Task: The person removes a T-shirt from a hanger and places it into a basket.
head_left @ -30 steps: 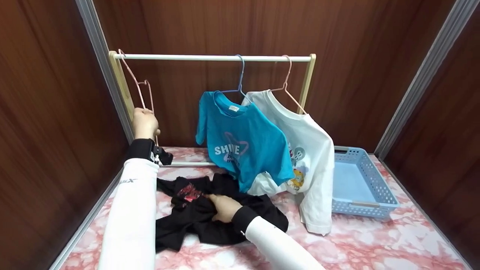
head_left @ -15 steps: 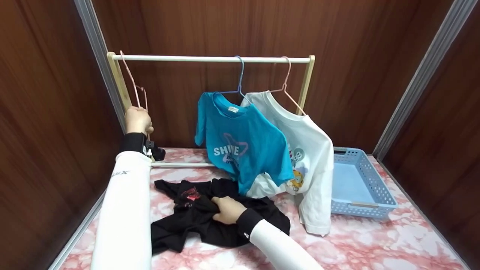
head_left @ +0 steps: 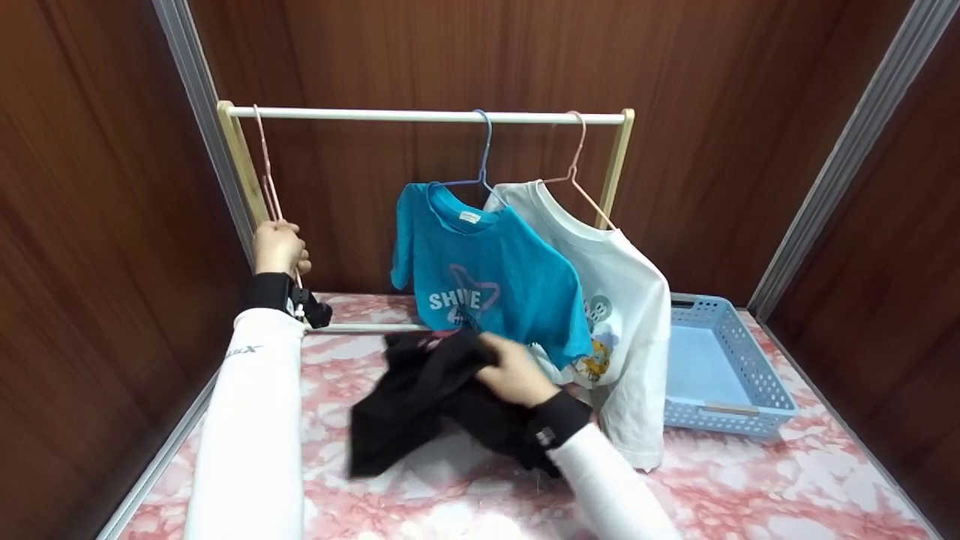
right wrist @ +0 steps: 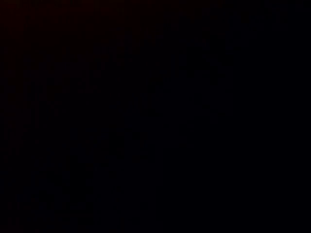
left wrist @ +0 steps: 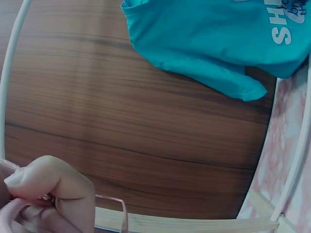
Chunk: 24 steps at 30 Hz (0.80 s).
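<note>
Shirts done: blue shirt (head_left: 487, 259) on blue hanger (head_left: 486, 146), white shirt (head_left: 637, 300) on right pink hanger (head_left: 578, 148); both hang from the rail (head_left: 360, 114), the blue one partly covering the white in head view.
Shirts left: black garment (head_left: 412, 405), on no hanger I can see; looks like the one outstanding piece, so two of three, my estimate.
Black garment position: bunched, in front of the blue shirt and over the table (head_left: 750, 480); blurred, can't tell whether its lower edges touch the tabletop.
Right hand (head_left: 514, 371): gripping the black garment, some fingers hidden in cloth; right wrist view is near black, no help.
Left hand (head_left: 277, 247): curled round the left pink hanger (head_left: 268, 161) near the left end of the rack (head_left: 240, 161); thumb bent in left wrist view.
Left pink hanger state: bare, hook up at the rail; seen nearly edge-on, can't confirm it's seated.
Garment count: 3, one each black, blue, white.
Hanger count: 3 I can separate, two pink, one blue; overlapping strands by the left hand could hide another.
Hand count: 2, both occupied.
Rack count: 1.
Basket count: 1, the light blue basket (head_left: 682, 414), right of the white shirt.
</note>
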Motion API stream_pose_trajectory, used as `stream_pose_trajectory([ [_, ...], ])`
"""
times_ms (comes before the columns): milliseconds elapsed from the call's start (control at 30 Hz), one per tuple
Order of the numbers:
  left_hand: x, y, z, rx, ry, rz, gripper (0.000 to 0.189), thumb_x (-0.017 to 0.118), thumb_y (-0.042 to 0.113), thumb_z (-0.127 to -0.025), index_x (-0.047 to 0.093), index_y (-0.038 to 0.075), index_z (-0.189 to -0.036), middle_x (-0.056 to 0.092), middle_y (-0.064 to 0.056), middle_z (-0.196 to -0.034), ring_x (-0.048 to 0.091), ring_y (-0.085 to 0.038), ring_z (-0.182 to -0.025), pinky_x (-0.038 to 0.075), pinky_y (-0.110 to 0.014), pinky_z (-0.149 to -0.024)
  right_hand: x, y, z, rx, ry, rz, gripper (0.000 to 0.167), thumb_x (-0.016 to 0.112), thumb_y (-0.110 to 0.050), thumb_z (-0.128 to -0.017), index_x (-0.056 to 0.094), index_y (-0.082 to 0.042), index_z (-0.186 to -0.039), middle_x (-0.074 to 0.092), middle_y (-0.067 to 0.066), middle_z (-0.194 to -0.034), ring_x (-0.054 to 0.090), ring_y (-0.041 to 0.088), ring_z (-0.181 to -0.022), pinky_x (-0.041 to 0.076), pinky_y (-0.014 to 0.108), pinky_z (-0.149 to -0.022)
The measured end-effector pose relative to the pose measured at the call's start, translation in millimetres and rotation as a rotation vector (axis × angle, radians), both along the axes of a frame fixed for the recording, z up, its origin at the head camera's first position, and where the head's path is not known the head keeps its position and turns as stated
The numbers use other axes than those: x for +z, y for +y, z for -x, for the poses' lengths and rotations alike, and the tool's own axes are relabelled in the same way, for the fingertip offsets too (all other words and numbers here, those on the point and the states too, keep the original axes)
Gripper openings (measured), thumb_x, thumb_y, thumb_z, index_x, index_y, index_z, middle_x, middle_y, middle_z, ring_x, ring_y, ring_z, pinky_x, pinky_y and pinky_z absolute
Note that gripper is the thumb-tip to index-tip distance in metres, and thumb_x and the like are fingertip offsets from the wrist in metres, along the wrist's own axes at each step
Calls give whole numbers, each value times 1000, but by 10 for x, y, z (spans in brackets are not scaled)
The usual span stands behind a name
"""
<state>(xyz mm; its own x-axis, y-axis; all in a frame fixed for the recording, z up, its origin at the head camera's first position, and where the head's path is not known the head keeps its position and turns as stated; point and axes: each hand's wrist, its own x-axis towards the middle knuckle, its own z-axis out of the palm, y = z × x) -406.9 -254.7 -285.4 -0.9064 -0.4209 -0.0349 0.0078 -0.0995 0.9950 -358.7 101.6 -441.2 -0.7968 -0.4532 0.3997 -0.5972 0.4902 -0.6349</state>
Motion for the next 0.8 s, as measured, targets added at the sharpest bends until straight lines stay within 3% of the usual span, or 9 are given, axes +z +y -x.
stream_pose_trajectory([
  [167, -72, -28, -12, -12, -18, -7, 26, 22, 25, -113, 41, 13, -99, 36, 3, -60, 34, -5, -46, 32, -17, -41, 220, 588, -15, -93, 36, 109, 40, 68, 0, -87, 67, -1, -128, 72, 16, -124, 67, 30, -114, 51, 50, -106],
  [333, -116, -66, -40, -3, -34, 39, 31, 22, 29, -113, 44, 13, -98, 38, 5, -59, 35, -4, -45, 32, -17, -41, 371, 1177, -74, -251, 22, 193, 31, 67, 3, -89, 69, 4, -120, 73, 18, -117, 64, 18, -104, 51, 36, -100],
  [467, -139, -82, -48, 2, -48, 74, 35, 22, 30, -114, 46, 12, -96, 40, 7, -54, 36, -3, -43, 32, -17, -39, 484, 1576, -140, -380, -83, 320, 27, 62, 1, -93, 65, 7, -119, 71, 5, -106, 60, 5, -91, 49, 21, -89],
  [600, -162, -99, -51, 3, -63, 92, 38, 22, 30, -114, 48, 12, -93, 42, 7, -52, 38, -3, -41, 33, -17, -38, 574, 1930, -203, -490, -129, 435, 24, 59, -1, -95, 62, 9, -117, 63, -16, -88, 59, 0, -80, 50, 18, -79],
  [700, -172, -117, -60, 4, -63, 97, 39, 22, 31, -114, 48, 11, -92, 42, 8, -52, 38, -2, -41, 33, -17, -38, 627, 2202, -231, -603, -99, 450, 20, 59, -5, -97, 63, 3, -114, 59, -25, -84, 57, -5, -80, 47, 14, -79],
  [800, -177, -133, -77, 0, -61, 95, 40, 23, 32, -114, 49, 11, -92, 43, 8, -51, 38, -2, -41, 33, -17, -38, 709, 2437, -260, -689, -105, 558, 10, 60, -6, -97, 67, -11, -104, 60, -25, -81, 57, -6, -78, 47, 12, -77],
])
